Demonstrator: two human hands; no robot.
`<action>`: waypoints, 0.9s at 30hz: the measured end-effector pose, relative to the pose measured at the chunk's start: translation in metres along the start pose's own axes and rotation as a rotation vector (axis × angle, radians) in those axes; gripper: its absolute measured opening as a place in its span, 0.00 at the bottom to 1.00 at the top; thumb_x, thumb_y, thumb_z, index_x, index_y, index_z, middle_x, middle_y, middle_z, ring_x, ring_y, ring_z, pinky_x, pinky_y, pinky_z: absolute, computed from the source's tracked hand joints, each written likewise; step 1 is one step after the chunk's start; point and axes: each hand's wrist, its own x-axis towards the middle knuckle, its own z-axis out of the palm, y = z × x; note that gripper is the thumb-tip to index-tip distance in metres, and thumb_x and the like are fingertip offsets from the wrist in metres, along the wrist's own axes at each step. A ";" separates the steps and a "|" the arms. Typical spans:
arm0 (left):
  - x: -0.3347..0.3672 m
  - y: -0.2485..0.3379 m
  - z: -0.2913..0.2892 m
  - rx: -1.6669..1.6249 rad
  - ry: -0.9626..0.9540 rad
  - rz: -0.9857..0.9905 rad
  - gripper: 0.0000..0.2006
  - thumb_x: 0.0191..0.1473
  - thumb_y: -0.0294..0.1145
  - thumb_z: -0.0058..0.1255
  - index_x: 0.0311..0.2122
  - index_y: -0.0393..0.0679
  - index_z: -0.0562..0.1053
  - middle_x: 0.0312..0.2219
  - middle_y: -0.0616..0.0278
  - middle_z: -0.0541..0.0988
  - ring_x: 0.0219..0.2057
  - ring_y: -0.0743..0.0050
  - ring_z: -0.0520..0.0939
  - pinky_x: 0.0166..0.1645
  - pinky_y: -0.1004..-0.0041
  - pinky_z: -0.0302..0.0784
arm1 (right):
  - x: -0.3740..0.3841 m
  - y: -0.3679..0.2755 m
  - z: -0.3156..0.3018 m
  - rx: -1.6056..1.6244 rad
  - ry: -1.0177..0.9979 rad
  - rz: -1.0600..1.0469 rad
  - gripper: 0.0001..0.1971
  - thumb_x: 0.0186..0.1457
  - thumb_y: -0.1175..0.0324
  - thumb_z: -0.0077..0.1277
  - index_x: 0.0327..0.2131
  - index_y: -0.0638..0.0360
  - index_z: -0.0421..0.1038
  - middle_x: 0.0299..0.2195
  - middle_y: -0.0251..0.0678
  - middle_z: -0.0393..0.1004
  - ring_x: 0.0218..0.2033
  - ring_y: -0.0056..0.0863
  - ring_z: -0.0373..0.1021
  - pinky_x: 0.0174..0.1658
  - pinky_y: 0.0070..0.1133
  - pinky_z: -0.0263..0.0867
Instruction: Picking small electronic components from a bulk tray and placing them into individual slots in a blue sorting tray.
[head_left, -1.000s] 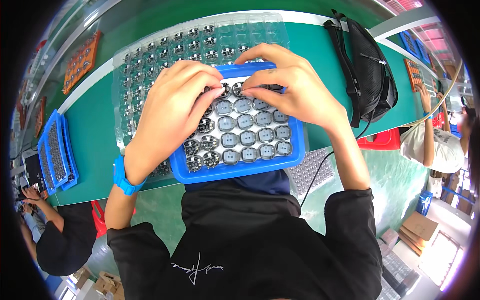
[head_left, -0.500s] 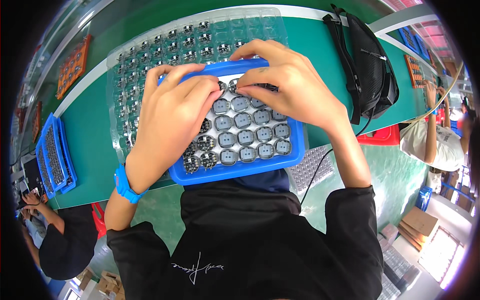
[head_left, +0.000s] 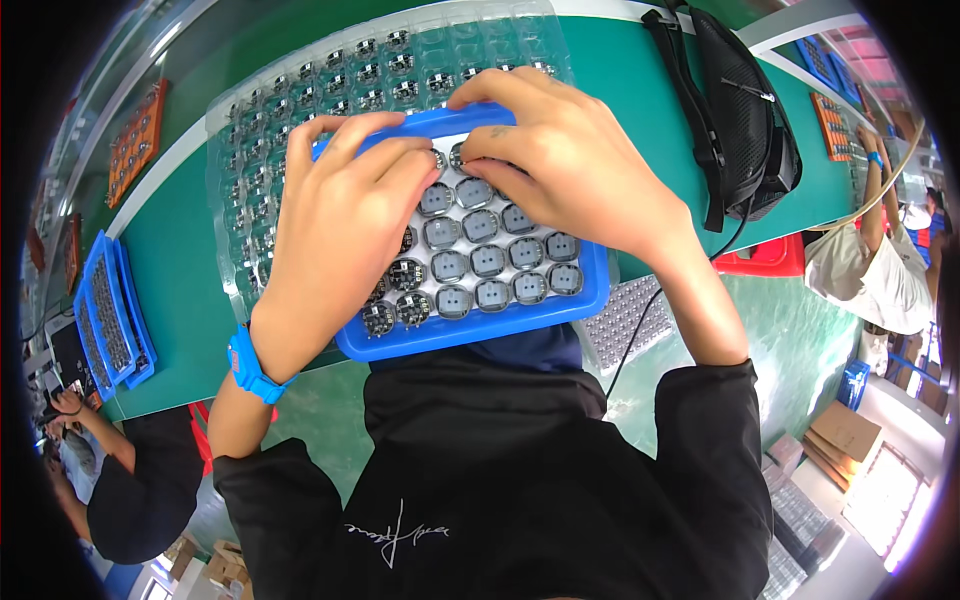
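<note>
A blue tray [head_left: 475, 343] with a white insert lies in front of me, tilted slightly. Rows of grey round parts [head_left: 487, 261] with two small holes fill its middle and right, while dark round circuit boards [head_left: 412, 308] sit along its left side. At the far row, my left hand [head_left: 345, 205] is closed, its thumb and fingers pinching at a small round circuit board [head_left: 438, 160]. Right beside it, my right hand [head_left: 565, 150] pinches at a neighbouring round board [head_left: 457, 157]. My fingers partly cover both pieces and the tray's far corners.
Behind the blue tray lies a clear plastic blister tray [head_left: 222, 165] holding many circuit boards. A black bag [head_left: 740, 120] rests at right on the green table [head_left: 620, 75], its cord hanging down. Blue trays [head_left: 140, 330] stand at left. Other people work at both sides.
Both hands stay pinched at the tray's far row, with only slight finger movement. The view has shifted a little, so the trays appear higher.
</note>
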 end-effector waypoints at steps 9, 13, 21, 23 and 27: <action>0.016 -0.010 -0.020 -0.219 0.043 -0.079 0.08 0.58 0.30 0.64 0.40 0.40 0.81 0.40 0.58 0.82 0.47 0.54 0.81 0.52 0.59 0.74 | 0.011 0.020 -0.011 0.065 0.009 0.031 0.07 0.56 0.71 0.64 0.38 0.62 0.81 0.43 0.39 0.79 0.45 0.43 0.77 0.48 0.35 0.73; 0.053 -0.045 0.003 -0.311 -0.065 -0.121 0.09 0.59 0.31 0.63 0.41 0.36 0.80 0.37 0.54 0.80 0.41 0.52 0.83 0.46 0.60 0.78 | 0.035 0.069 -0.019 0.109 -0.141 0.150 0.09 0.59 0.67 0.63 0.41 0.60 0.83 0.39 0.40 0.80 0.40 0.37 0.78 0.43 0.29 0.73; 0.082 -0.073 0.047 -0.297 -0.338 -0.148 0.07 0.56 0.28 0.62 0.36 0.35 0.81 0.31 0.51 0.80 0.36 0.56 0.83 0.41 0.62 0.78 | 0.052 0.089 0.005 -0.036 -0.381 0.225 0.09 0.58 0.63 0.63 0.38 0.57 0.85 0.31 0.39 0.80 0.35 0.33 0.77 0.41 0.33 0.73; 0.080 -0.072 0.049 -0.357 -0.222 -0.156 0.07 0.57 0.29 0.63 0.34 0.35 0.81 0.32 0.54 0.80 0.32 0.58 0.81 0.38 0.63 0.76 | 0.047 0.086 0.007 -0.102 -0.199 0.190 0.07 0.58 0.65 0.63 0.35 0.58 0.85 0.30 0.38 0.79 0.33 0.33 0.76 0.38 0.31 0.71; 0.051 -0.040 -0.003 -0.367 0.025 -0.144 0.06 0.57 0.28 0.64 0.36 0.36 0.81 0.32 0.57 0.78 0.30 0.62 0.80 0.36 0.67 0.74 | 0.026 0.038 -0.027 0.150 0.013 0.106 0.05 0.55 0.72 0.65 0.36 0.57 0.86 0.30 0.36 0.76 0.31 0.32 0.73 0.34 0.26 0.67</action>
